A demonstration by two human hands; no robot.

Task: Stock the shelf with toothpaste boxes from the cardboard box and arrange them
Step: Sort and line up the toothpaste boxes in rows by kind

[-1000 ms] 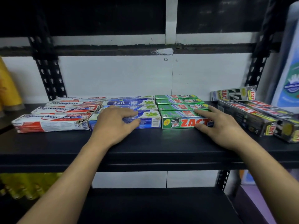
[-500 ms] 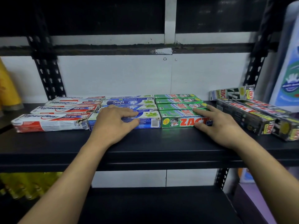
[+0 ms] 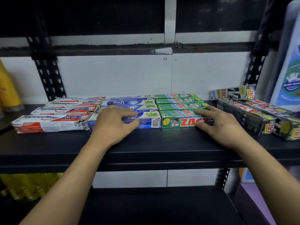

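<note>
Toothpaste boxes lie in rows on the black shelf (image 3: 146, 143). Red-white Pepsodent boxes (image 3: 48, 124) are at the left, blue Safi boxes (image 3: 129, 103) in the middle, and green Zact boxes (image 3: 178, 101) to their right. Black Zact boxes (image 3: 246, 114) lie askew at the far right. My left hand (image 3: 112, 125) grips the front Safi box (image 3: 151, 121), fingers on top and thumb on its front face. My right hand (image 3: 222, 125) grips the right end of the front green Zact box (image 3: 178, 122) the same way. The cardboard box is out of view.
Yellow bottles (image 3: 8, 88) stand at the far left and a large white-blue bottle (image 3: 290, 75) at the far right. Perforated black uprights (image 3: 47, 70) flank the white back wall. Below are a lower black shelf (image 3: 154, 207) and yellow packs (image 3: 24, 184).
</note>
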